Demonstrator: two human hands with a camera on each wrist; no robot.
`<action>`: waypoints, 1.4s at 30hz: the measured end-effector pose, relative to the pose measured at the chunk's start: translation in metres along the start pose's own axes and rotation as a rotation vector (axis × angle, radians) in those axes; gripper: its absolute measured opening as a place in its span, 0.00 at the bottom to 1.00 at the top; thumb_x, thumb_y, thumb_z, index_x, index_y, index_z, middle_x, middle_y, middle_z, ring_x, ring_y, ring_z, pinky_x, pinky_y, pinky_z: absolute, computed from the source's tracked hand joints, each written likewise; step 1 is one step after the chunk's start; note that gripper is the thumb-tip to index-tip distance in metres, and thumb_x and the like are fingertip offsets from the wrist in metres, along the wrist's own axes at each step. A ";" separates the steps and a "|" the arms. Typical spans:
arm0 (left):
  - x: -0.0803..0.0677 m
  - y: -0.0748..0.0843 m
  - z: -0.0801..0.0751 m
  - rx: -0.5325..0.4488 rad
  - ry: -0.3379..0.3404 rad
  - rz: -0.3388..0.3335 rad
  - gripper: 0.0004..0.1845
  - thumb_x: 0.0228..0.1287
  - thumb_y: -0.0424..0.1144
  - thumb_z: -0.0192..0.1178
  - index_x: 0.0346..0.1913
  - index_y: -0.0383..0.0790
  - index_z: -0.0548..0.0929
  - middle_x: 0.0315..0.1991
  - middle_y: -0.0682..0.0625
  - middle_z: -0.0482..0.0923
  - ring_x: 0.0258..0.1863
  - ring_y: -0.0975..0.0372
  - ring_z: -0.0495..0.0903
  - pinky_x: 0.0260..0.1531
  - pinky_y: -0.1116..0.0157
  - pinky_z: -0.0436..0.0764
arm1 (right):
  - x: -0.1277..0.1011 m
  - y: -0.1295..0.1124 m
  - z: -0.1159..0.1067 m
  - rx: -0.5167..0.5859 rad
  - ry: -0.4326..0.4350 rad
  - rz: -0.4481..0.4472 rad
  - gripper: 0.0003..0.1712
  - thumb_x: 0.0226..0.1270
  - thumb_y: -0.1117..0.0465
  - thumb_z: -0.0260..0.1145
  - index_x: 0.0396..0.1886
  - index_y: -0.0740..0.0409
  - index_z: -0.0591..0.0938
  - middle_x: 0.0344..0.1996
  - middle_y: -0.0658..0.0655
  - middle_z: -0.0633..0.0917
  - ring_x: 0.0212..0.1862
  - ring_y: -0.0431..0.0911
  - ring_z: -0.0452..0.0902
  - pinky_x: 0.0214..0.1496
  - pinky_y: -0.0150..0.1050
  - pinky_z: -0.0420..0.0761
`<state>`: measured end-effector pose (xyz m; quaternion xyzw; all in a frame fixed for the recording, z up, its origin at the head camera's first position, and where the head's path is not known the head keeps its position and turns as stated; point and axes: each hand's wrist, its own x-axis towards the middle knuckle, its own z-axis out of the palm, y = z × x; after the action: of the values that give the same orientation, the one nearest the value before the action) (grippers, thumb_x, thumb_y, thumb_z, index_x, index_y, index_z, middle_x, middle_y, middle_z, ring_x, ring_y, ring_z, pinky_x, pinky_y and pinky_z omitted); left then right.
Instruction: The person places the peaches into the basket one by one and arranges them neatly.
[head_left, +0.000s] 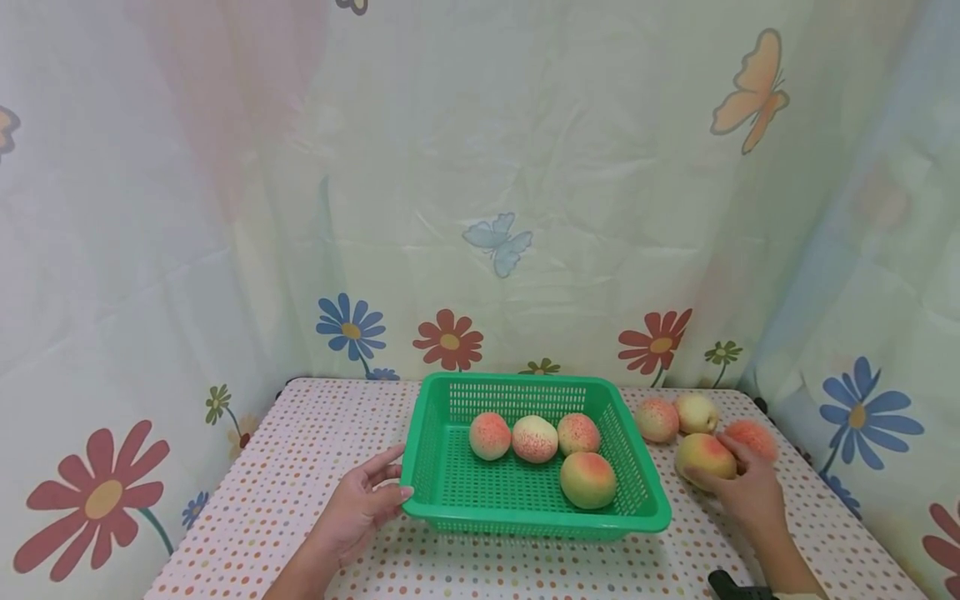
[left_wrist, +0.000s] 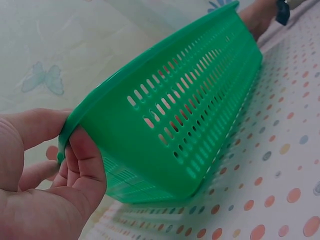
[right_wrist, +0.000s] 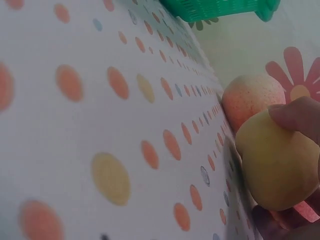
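Note:
A green plastic basket [head_left: 537,523] stands on the dotted table and holds several pink-yellow peaches [head_left: 535,438]. My left hand [head_left: 392,482] grips its left front corner; in the left wrist view the thumb lies over the rim and the fingers [left_wrist: 85,167] press the basket [left_wrist: 190,115] wall. To the right of the basket, my right hand [head_left: 729,472] curls round a yellow-red peach [head_left: 701,451] that lies on the table. In the right wrist view the held peach [right_wrist: 275,167] touches another peach [right_wrist: 247,100] behind it.
Three more loose peaches lie right of the basket: a speckled peach [head_left: 657,419], a pale peach [head_left: 697,412] and a red peach [head_left: 752,436]. A flowered curtain [head_left: 480,208] closes off the back and both sides. The dotted tablecloth [head_left: 300,450] stretches left of the basket.

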<state>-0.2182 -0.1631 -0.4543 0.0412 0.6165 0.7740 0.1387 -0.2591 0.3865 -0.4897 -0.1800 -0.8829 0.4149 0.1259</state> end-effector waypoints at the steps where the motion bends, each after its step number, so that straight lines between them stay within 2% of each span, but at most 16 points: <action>1: 0.000 0.000 0.000 0.001 -0.001 0.001 0.43 0.65 0.27 0.66 0.80 0.36 0.57 0.57 0.42 0.73 0.45 0.63 0.83 0.42 0.70 0.86 | -0.001 0.000 0.000 -0.004 -0.001 -0.011 0.57 0.61 0.46 0.77 0.80 0.65 0.59 0.75 0.74 0.63 0.71 0.72 0.63 0.67 0.70 0.69; 11: -0.001 -0.002 0.000 0.016 -0.008 0.015 0.43 0.65 0.27 0.66 0.80 0.36 0.58 0.57 0.41 0.73 0.44 0.64 0.83 0.40 0.70 0.86 | -0.011 -0.009 -0.003 0.003 -0.013 -0.039 0.57 0.58 0.46 0.79 0.79 0.65 0.61 0.74 0.75 0.65 0.67 0.70 0.67 0.62 0.65 0.75; 14: -0.001 -0.002 0.000 0.020 -0.007 0.017 0.43 0.65 0.27 0.65 0.80 0.36 0.58 0.57 0.41 0.73 0.43 0.64 0.83 0.40 0.70 0.86 | -0.015 -0.011 -0.005 -0.011 -0.013 -0.049 0.58 0.58 0.45 0.80 0.79 0.65 0.62 0.72 0.76 0.67 0.65 0.70 0.69 0.54 0.57 0.80; 17: -0.001 -0.002 0.000 0.025 -0.003 0.016 0.43 0.65 0.27 0.65 0.80 0.36 0.58 0.57 0.42 0.74 0.43 0.64 0.83 0.40 0.70 0.86 | -0.019 -0.015 -0.006 -0.002 -0.020 -0.056 0.57 0.57 0.44 0.80 0.79 0.63 0.63 0.72 0.75 0.67 0.64 0.69 0.70 0.49 0.49 0.80; 23: -0.001 -0.002 0.001 0.030 0.002 0.016 0.43 0.65 0.27 0.65 0.80 0.36 0.58 0.57 0.42 0.74 0.42 0.64 0.83 0.40 0.70 0.86 | -0.026 -0.021 -0.007 0.016 -0.044 -0.078 0.57 0.57 0.42 0.79 0.79 0.60 0.63 0.74 0.74 0.66 0.63 0.71 0.69 0.44 0.45 0.79; 28: -0.001 -0.001 0.000 0.027 -0.005 0.020 0.43 0.65 0.28 0.66 0.80 0.36 0.58 0.57 0.41 0.74 0.42 0.64 0.83 0.40 0.70 0.86 | -0.031 -0.025 -0.008 0.050 -0.075 -0.100 0.58 0.58 0.41 0.79 0.80 0.59 0.62 0.74 0.74 0.64 0.63 0.72 0.69 0.37 0.34 0.78; 35: -0.001 -0.002 -0.001 0.024 -0.009 0.013 0.43 0.65 0.27 0.66 0.80 0.36 0.58 0.56 0.43 0.73 0.42 0.65 0.83 0.39 0.70 0.86 | -0.038 -0.033 -0.010 0.099 -0.108 -0.114 0.56 0.60 0.44 0.78 0.80 0.59 0.61 0.74 0.72 0.63 0.63 0.68 0.69 0.35 0.27 0.79; 37: -0.001 -0.002 -0.001 0.023 -0.009 0.012 0.43 0.65 0.28 0.66 0.80 0.36 0.58 0.55 0.44 0.73 0.42 0.65 0.83 0.39 0.70 0.86 | -0.040 -0.035 -0.011 0.092 -0.106 -0.133 0.55 0.60 0.46 0.78 0.80 0.60 0.61 0.74 0.72 0.64 0.61 0.64 0.72 0.35 0.27 0.80; 39: -0.001 -0.001 -0.001 0.023 -0.008 0.012 0.43 0.65 0.28 0.66 0.80 0.36 0.58 0.56 0.43 0.73 0.43 0.64 0.83 0.40 0.70 0.86 | -0.041 -0.037 -0.013 0.089 -0.106 -0.147 0.54 0.61 0.47 0.78 0.80 0.60 0.62 0.73 0.72 0.66 0.55 0.50 0.76 0.35 0.26 0.81; 42: -0.001 -0.001 0.000 0.022 -0.011 0.013 0.43 0.65 0.28 0.66 0.80 0.36 0.58 0.56 0.43 0.73 0.44 0.63 0.83 0.40 0.70 0.86 | -0.044 -0.039 -0.016 0.084 -0.101 -0.163 0.53 0.61 0.48 0.78 0.79 0.61 0.63 0.71 0.71 0.68 0.46 0.28 0.71 0.36 0.26 0.81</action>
<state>-0.2171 -0.1636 -0.4548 0.0507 0.6237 0.7679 0.1366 -0.2214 0.3556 -0.4524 -0.0809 -0.8818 0.4484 0.1221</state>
